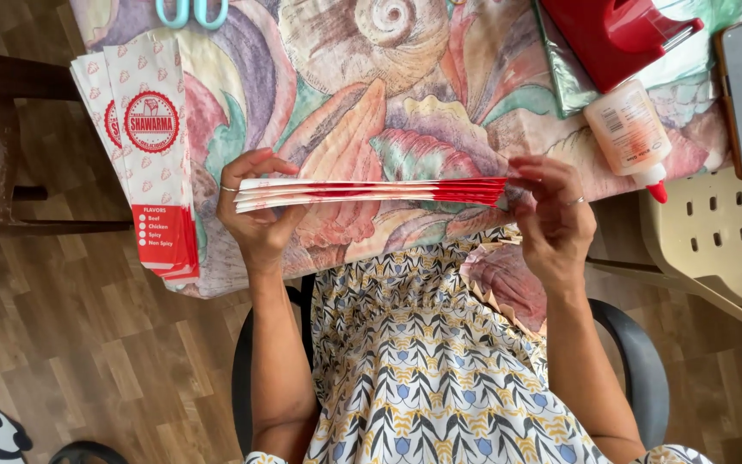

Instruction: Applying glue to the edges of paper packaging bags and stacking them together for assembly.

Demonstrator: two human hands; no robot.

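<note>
head view: a flat bundle of white-and-red paper bags (pixel 371 192) is held edge-on just above the near edge of the desk (pixel 440 112), its long axis running left to right. the left hand (pixel 255 206) is pinched on the white end, the right hand (pixel 551 210) on the red end, so each grip is pressed shut at one end. a second stack of printed bags (pixel 148 146) lies on the desk just beyond the left hand.
</note>
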